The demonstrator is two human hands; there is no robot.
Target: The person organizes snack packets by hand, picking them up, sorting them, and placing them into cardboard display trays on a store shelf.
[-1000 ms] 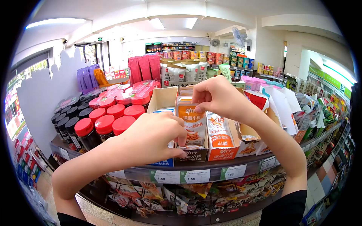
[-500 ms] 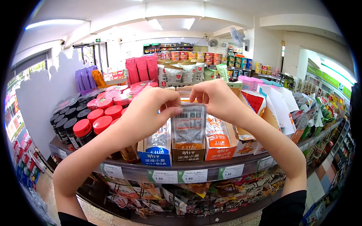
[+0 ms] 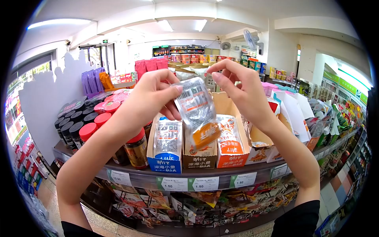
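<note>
White ceiling (image 3: 237, 8) crossed by pale beams (image 3: 185, 11); lit tube lights (image 3: 59, 23) overhead. White wall pillar (image 3: 273, 43) at back right, wall fan (image 3: 250, 39) mounted beside it. Glass doorway (image 3: 94, 55) at back left, small green sign (image 3: 105, 41) above. Bright window (image 3: 37, 69) at far left. Dark curved shelf (image 3: 144, 177) in foreground; stocked back shelves (image 3: 183, 49) along rear wall. Pale speckled floor (image 3: 104, 224) below.

Black sleeves (image 3: 298, 220), apparently plain; forearms (image 3: 96, 152) and fingers (image 3: 170, 93) all bare.

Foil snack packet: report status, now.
Left hand pinching upper corner of foil snack packet. Right hand alongside, apparently empty. Packet tilted, partly hiding brown carton. Nothing visibly blocking.
</note>
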